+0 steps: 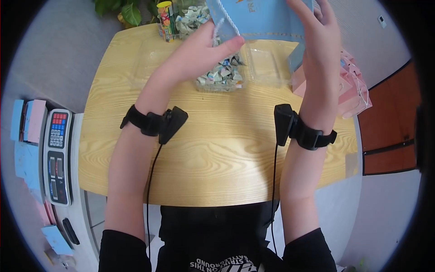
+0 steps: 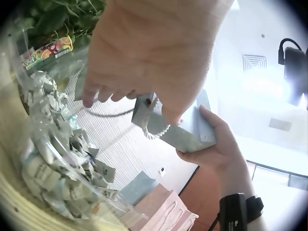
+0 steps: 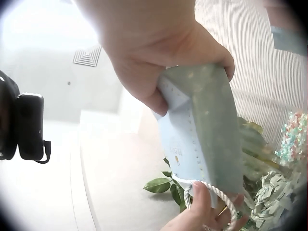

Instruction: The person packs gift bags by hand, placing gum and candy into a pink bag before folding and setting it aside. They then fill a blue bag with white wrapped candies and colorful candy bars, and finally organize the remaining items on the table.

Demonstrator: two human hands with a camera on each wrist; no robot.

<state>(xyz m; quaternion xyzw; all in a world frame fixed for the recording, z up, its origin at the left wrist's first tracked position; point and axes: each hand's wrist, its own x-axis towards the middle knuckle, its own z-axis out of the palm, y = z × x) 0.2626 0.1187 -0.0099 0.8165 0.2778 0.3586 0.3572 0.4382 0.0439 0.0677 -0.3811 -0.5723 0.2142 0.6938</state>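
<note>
right hand [image 1: 323, 35] in pinch on light-blue paper bag [image 1: 267, 20], left hand [image 1: 195, 53] at white twisted-rope handle [image 1: 229, 19], hold unclear to me

two hands: one left hand [image 1: 195, 56], one right hand [image 1: 324, 41]. one blue bag [image 1: 267, 20] between them. two wrist cameras [image 1: 174, 125], one per arm, with two cables [image 1: 149, 195]. two black sleeves [image 1: 124, 251]. one table [image 1: 217, 177]. two tubs [image 1: 222, 89] of wrapped pieces [image 1: 222, 74], the pieces too many to count. two clear trays [image 1: 265, 68], the left one faint. one tube [image 1: 166, 22]. one plant [image 1: 130, 13]. one scale [image 1: 59, 156]. pink bags [image 2: 153, 204]: more than one, overlapping, exact number unclear.
</note>
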